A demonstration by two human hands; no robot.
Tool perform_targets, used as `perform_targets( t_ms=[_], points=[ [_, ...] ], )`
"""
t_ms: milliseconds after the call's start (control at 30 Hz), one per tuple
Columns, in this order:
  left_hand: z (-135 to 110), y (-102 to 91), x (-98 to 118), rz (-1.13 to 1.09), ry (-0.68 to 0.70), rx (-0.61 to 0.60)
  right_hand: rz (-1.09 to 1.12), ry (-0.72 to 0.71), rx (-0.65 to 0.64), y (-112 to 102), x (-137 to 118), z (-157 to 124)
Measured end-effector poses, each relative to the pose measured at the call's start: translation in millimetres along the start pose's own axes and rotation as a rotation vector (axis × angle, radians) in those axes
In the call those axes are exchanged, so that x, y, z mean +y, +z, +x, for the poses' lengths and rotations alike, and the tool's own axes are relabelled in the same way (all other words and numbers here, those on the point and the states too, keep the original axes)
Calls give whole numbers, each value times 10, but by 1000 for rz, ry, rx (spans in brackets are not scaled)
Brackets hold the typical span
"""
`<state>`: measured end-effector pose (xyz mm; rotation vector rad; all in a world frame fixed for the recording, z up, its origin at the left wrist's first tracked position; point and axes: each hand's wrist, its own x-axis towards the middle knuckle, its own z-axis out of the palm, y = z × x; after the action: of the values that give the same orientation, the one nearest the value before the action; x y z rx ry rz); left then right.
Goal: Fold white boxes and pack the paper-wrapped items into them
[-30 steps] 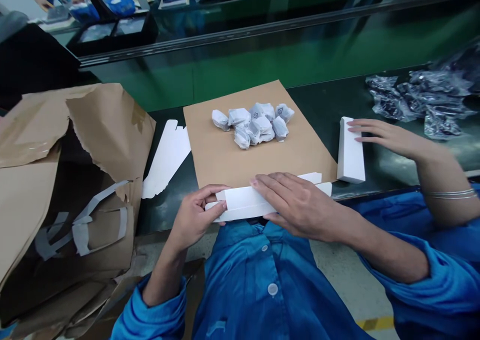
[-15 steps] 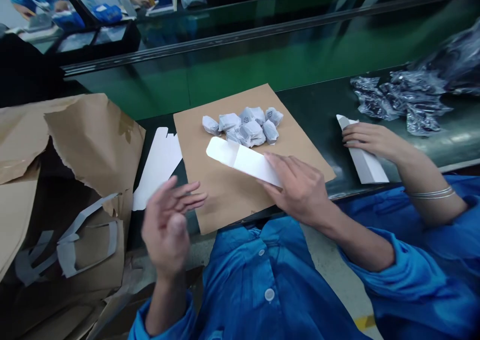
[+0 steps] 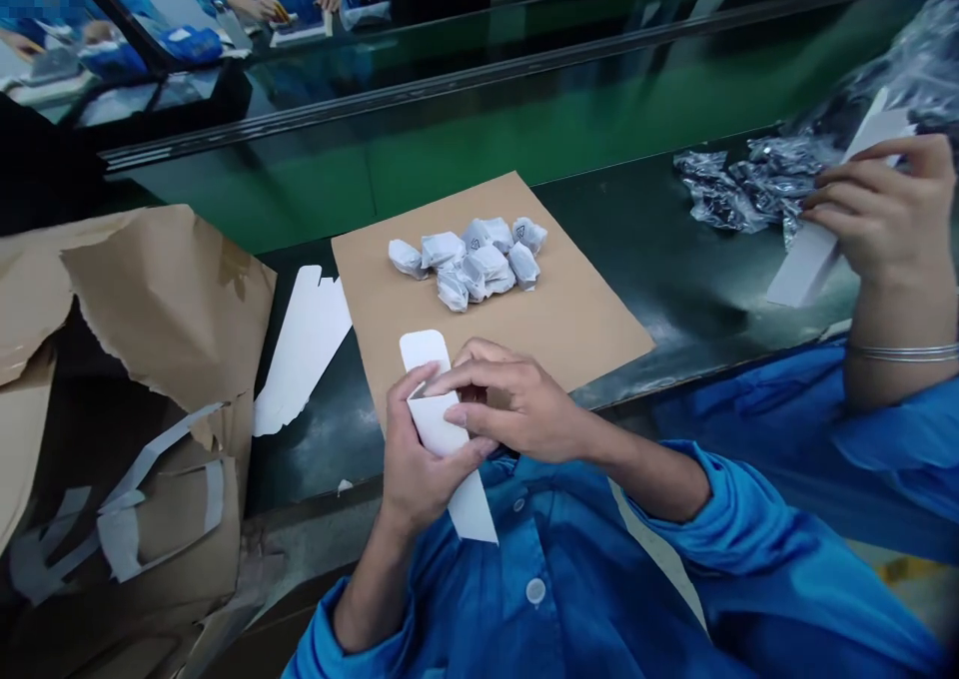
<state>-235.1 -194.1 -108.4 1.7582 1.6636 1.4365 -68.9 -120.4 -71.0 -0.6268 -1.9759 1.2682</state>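
Note:
I hold a long white carton (image 3: 427, 399) upright over my lap, its rounded flap pointing away from me. My left hand (image 3: 420, 459) is wrapped round its middle. My right hand (image 3: 509, 404) pinches its upper part from the right. Just beyond lies a brown cardboard sheet (image 3: 584, 320) with a heap of small white wrapped packets (image 3: 469, 260) on it. A flat white carton blank (image 3: 304, 344) lies to the left of the sheet.
A neighbour's hand (image 3: 876, 215) at the right holds another white carton (image 3: 813, 255) lifted off the bench. Dark shiny plastic bags (image 3: 730, 190) lie behind it. Torn brown paper (image 3: 150, 290) with white strips fills the left. A green conveyor (image 3: 524, 130) runs across the back.
I swung the carton from lying across the cardboard sheet to upright near my chest, and my left hand closed on it again. The neighbour's hand lifted its carton off the bench.

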Motion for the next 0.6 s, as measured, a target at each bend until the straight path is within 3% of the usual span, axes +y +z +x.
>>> perform_targets(
  t_ms=[167, 333, 467, 600],
  points=[
    [19, -9, 37, 80, 52, -53, 396, 208, 245, -113, 88, 153],
    [56, 4, 33, 100, 61, -152, 518, 298, 22, -43, 54, 278],
    [-1, 63, -20, 127, 64, -59, 460, 304, 11, 32, 31, 220],
    [-58, 117, -13, 2, 85, 60, 416, 275, 47, 51, 25, 157]
  ],
)
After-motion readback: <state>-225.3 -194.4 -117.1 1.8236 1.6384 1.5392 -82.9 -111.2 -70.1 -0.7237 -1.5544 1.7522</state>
